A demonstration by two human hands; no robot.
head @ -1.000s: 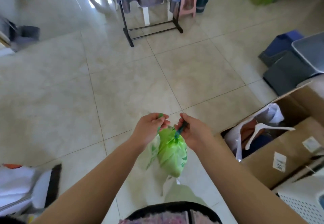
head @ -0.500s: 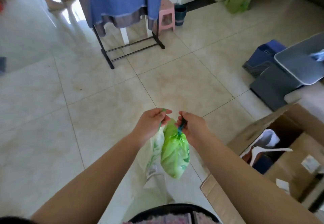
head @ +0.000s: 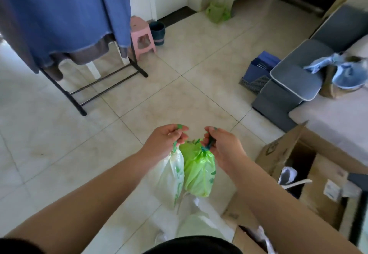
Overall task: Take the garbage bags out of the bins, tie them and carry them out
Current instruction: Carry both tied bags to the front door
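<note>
L hand (head: pixel 166 141) was closed on the green drawstring of the pale bag (head: pixel 172 178); R hand (head: pixel 223 146) was pinched shut on the darker string of the green bag (head: pixel 199 172). Both bags hung touching, side by side, below the hands, at 6 o'clock in view, clear of the floor (head: pixel 179 94). Necks looked cinched; whether a knot was in place couldn't be told.

Step in hand, as judged: finishing the ties while walking out.

Notes for doing it well:
- Keep strings taut and bags vertical so necks stay shut; slack may let contents spill.
- If knotting, loop the string round the gathered neck, then pull; thin film probably tears if yanked.
- One hand could take both strings, freeing the other for a door.
- Route: rack (head: pixel 103 86) at 10 o'clock, box (head: pixel 282 154) at 4 o'clock; the gap between, toward 12, looked open.
- Another green bag (head: pixel 218 12) sat at 1 o'clock, far off; prob. one to collect en route.
</note>
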